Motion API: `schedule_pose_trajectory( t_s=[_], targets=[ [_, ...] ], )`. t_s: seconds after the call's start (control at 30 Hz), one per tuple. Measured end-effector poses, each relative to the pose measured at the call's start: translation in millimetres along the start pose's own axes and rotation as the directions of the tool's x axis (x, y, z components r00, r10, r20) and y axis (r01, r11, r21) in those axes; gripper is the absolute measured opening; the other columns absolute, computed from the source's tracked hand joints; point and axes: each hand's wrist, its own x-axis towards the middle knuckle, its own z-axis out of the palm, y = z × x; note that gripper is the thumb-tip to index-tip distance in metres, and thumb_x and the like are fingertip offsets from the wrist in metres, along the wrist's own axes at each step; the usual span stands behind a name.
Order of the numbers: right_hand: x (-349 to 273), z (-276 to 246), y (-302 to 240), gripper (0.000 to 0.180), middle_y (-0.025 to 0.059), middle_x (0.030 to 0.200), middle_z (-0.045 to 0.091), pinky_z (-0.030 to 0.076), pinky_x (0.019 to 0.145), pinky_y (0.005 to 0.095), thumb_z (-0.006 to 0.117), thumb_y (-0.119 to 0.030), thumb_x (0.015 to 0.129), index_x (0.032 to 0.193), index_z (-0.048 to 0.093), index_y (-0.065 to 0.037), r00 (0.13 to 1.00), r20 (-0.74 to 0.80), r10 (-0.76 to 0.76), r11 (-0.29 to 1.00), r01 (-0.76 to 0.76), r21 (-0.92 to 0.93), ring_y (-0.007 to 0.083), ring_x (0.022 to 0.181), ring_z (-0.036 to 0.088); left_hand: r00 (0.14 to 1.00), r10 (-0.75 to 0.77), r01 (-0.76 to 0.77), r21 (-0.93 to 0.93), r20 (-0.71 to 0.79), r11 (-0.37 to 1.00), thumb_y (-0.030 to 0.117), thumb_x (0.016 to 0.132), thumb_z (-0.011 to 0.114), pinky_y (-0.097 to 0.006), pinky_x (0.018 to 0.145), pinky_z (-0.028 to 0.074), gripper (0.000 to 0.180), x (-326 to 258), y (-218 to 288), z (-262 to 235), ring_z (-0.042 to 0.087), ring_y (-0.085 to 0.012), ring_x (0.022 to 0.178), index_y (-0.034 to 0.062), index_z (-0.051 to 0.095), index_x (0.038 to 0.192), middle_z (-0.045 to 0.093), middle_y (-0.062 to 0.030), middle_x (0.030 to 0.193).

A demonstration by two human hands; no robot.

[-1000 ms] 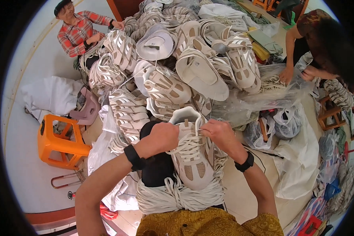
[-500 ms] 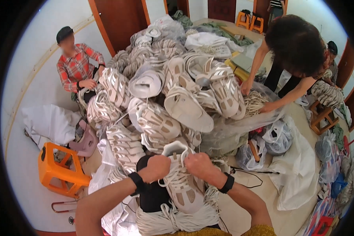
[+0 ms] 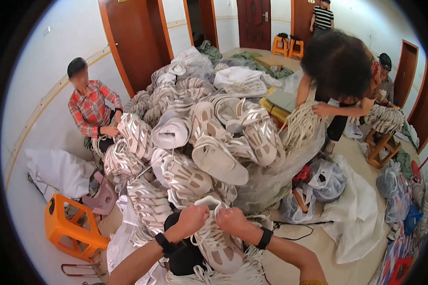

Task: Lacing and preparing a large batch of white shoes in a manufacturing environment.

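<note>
A beige and white sneaker [image 3: 222, 254] rests toe toward me, low in the middle of the view. My left hand [image 3: 194, 220] is closed at the left of its ankle opening, with lace hanging loosely below the fingers. Closed as well, my right hand [image 3: 231, 221] pinches at the opposite side of the opening. Both seem to grip the shoelace [image 3: 216, 239] by the top eyelets; the fingertips are partly hidden. Beneath the sneaker lies a bundle of pale laces [image 3: 209, 277]. A dark rounded form [image 3: 182, 254] shows just left of it.
A large heap of similar sneakers [image 3: 219, 159] rises directly beyond my hands. An orange stool [image 3: 73, 227] stands left. At right, a co-worker bends over the heap holding a lace bundle [image 3: 303, 124]; plastic bags [image 3: 329, 179] and a white sheet [image 3: 356, 213] lie nearer. Another person sits far left.
The view has tilted up, so my hands and the sneaker sit lower in it. The co-worker at right has raised the lace bundle from the plastic. My hands stay closed by the sneaker's opening.
</note>
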Motion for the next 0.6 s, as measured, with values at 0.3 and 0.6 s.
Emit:
schedule_pose_trajectory(
  t_s=[0.3, 0.6],
  targets=[
    [-15, 10, 26, 0.008, 0.0123, 0.060, 0.057, 0.047, 0.051, 0.0377, 0.054, -0.009, 0.068, 0.062, 0.055, -0.004, 0.977, 0.031, 0.210, 0.861, -0.199, 0.468, 0.0279, 0.059, 0.060, 0.988, -0.032, 0.023, 0.061, 0.150, 0.998, 0.018, 0.074, 0.050, -0.042, 0.062, 0.046, 0.018, 16, -1, 34, 0.058, -0.0335, 0.070, 0.0093, 0.063, 0.084, 0.061, -0.0150, 0.074],
    [-8, 10, 25, 0.011, 0.0108, 0.056, 0.056, 0.046, 0.046, 0.0370, 0.056, -0.014, 0.069, 0.060, 0.054, -0.007, 0.980, 0.019, 0.196, 0.945, -0.194, 0.265, 0.0275, 0.050, 0.058, 0.983, -0.070, 0.106, -0.215, 0.169, 0.971, 0.011, 0.071, 0.053, -0.037, 0.065, 0.046, 0.016, 19, -1, 28, 0.059, -0.0292, 0.068, 0.0048, 0.063, 0.080, 0.061, -0.0144, 0.071]
  ],
)
